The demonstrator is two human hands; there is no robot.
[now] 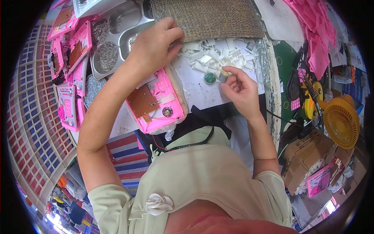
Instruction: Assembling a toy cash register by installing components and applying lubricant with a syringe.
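Note:
My right hand (242,91) pinches a small grey cylinder with a tan top (223,76) between thumb and fingers. Just left of it a round green piece (209,78) lies on the white sheet. My left hand (157,43) reaches to the far side, over the right edge of the metal tray (113,39) and near the textured mat. Its fingers are curled, and anything in them is hidden. Below that forearm lies an open pink plastic housing (175,104), with a brown circuit board (142,102), a round black speaker (167,112) and thin wires inside.
Many small white plastic parts (218,54) lie heaped before the brown textured mat (206,17). The tray holds small metal pieces. Pink housings (80,50) are stacked at left beside a plastic basket (43,105). More pink parts (319,35), a yellow fan (341,121) and cardboard box (306,152) are right.

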